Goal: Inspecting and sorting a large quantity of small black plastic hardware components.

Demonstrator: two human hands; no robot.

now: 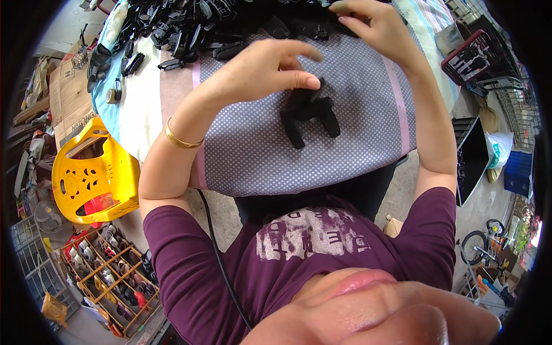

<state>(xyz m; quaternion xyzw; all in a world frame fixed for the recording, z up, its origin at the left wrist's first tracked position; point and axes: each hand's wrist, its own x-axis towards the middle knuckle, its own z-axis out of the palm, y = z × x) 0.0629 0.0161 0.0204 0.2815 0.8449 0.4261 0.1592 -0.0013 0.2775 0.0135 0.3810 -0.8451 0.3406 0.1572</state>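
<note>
My left hand (264,68) hovers over the middle of the table, its index finger and thumb stretched apart. Just under its thumb tip lies a forked black plastic part (307,109), with two prongs pointing toward me; whether the thumb touches it I cannot tell. My right hand (382,29) reaches to the far right, beside the edge of a large heap of black plastic parts (190,29). Its thumb and index finger are apart, and nothing shows between them. The other fingers of that hand are partly cut off by the frame's edge.
A grey dotted cloth (247,161) covers the table in front of me. At left stands a yellow plastic chair (86,178), with a shoe rack (109,276) behind it. A black cable (214,247) hangs by my left side. Crates (468,57) stand at the right.
</note>
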